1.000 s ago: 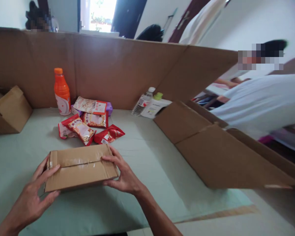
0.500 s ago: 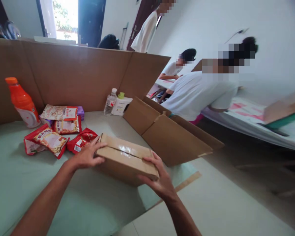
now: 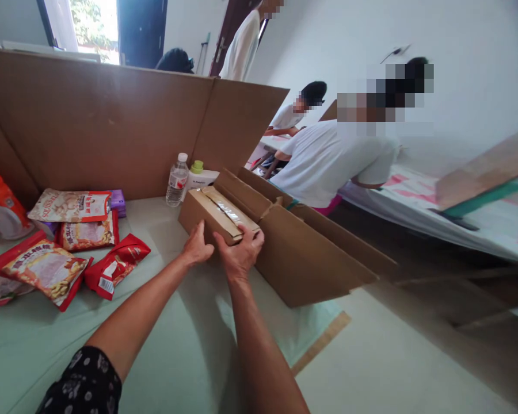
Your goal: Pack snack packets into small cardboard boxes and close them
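A small closed cardboard box (image 3: pixel 216 215), with shiny clear tape along its top seam, stands lengthwise against the folded cardboard panels. My right hand (image 3: pixel 242 250) grips its near end, fingers over the top corner and thumb on the left side. My left hand (image 3: pixel 197 246) presses against the box's left side, with part of its fingers hidden. Just beyond the box's far end are a clear water bottle (image 3: pixel 177 181) and a white bottle with a green cap (image 3: pixel 198 175).
Red snack packets (image 3: pixel 43 267), a purple pack (image 3: pixel 118 202) and an orange bottle (image 3: pixel 2 204) are on the left. A tall cardboard wall (image 3: pixel 112 126) closes off the back. Folded cardboard panels (image 3: pixel 306 253) edge the right side. A person in white (image 3: pixel 328 158) sits beyond.
The box has moved away from me and been turned lengthwise beside the panels. My left hand has shifted from its far left end to its left side. The view has swung right.
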`<state>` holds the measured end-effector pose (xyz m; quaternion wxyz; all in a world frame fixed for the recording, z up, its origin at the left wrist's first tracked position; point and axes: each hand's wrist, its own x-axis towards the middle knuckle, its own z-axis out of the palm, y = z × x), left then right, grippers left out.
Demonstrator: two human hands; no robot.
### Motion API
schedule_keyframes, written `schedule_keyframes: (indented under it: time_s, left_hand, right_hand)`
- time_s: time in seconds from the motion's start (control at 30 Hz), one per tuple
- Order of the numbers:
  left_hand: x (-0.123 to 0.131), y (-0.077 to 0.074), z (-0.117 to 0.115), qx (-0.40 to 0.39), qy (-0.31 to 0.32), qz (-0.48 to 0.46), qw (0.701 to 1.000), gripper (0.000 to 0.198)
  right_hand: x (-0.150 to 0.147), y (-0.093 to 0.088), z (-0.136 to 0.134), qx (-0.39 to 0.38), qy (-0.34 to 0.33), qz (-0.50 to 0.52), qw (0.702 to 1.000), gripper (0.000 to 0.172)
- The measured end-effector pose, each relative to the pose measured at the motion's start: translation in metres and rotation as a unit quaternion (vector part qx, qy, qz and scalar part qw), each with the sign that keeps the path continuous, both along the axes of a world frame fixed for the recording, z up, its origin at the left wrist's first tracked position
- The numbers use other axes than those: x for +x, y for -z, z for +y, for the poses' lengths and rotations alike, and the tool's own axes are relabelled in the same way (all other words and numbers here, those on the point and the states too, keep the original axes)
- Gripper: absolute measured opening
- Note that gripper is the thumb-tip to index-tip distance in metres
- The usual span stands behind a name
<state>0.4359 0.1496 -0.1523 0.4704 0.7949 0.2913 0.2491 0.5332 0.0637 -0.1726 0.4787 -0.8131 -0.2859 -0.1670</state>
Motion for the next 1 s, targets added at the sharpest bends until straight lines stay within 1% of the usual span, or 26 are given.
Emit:
schedule_keyframes:
  time_s: [0.1,0.2,0.27,0.33,0.4,0.47,0.53,0.6,0.67,0.7,0.77,0.83,0.87,0.9,0.93,1.0]
  left_hand:
    - [0.015,0.016,0.009,-0.026,0.017,-0.019,0.999,0.048]
    - [0.021,0.027,0.021,-0.042,0.036,-0.03,0.998,0.046]
    - [0.023,0.033,0.028,-0.049,0.051,-0.032,0.997,0.046]
    - [0.023,0.038,0.032,-0.05,0.066,-0.028,0.996,0.045]
    - [0.022,0.041,0.033,-0.045,0.082,-0.019,0.995,0.045]
    - [0.015,0.042,0.029,-0.032,0.098,-0.005,0.995,0.044]
    - [-0.004,0.042,0.017,-0.009,0.116,0.013,0.993,0.048]
    - [-0.036,0.04,-0.005,0.019,0.137,0.038,0.99,0.058]
    - [-0.079,0.039,-0.035,0.047,0.158,0.065,0.984,0.069]
    - [-0.102,0.038,-0.051,0.061,0.168,0.078,0.981,0.072]
    - [-0.153,0.034,-0.081,0.088,0.179,0.094,0.975,0.067]
    - [-0.208,0.028,-0.1,0.115,0.167,0.107,0.973,0.053]
    - [-0.238,0.023,-0.104,0.129,0.144,0.115,0.974,0.046]
    - [-0.269,0.016,-0.103,0.144,0.108,0.124,0.976,0.041]
    - [-0.301,0.008,-0.098,0.16,0.057,0.134,0.976,0.039]
    - [-0.367,-0.013,-0.076,0.193,-0.08,0.154,0.966,0.042]
  right_hand:
    - [0.008,0.002,0.013,-0.007,-0.007,0.011,1.0,0.08]
    - [0.015,0.007,0.019,-0.012,-0.028,0.013,0.999,0.091]
    - [0.018,0.013,0.02,-0.015,-0.038,0.011,0.999,0.1]
    - [0.02,0.025,0.018,-0.018,-0.045,0.009,0.999,0.106]
    - [0.018,0.039,0.013,-0.026,-0.05,0.014,0.998,0.108]
    - [0.009,0.055,0.004,-0.041,-0.066,0.028,0.997,0.104]
    - [-0.007,0.067,-0.007,-0.063,-0.099,0.044,0.992,0.097]
    - [-0.027,0.074,-0.022,-0.083,-0.146,0.056,0.984,0.094]
    - [-0.046,0.077,-0.04,-0.105,-0.187,0.062,0.975,0.097]
    - [-0.054,0.077,-0.048,-0.121,-0.201,0.062,0.97,0.1]
    - [-0.067,0.079,-0.064,-0.196,-0.22,0.047,0.955,0.099]
    - [-0.08,0.082,-0.076,-0.26,-0.237,0.027,0.935,0.094]
    - [-0.089,0.084,-0.08,-0.28,-0.245,0.015,0.928,0.092]
    - [-0.099,0.088,-0.083,-0.291,-0.254,0.001,0.922,0.091]
    - [-0.111,0.091,-0.084,-0.295,-0.267,-0.013,0.918,0.09]
    - [-0.142,0.098,-0.08,-0.282,-0.308,-0.039,0.908,0.087]
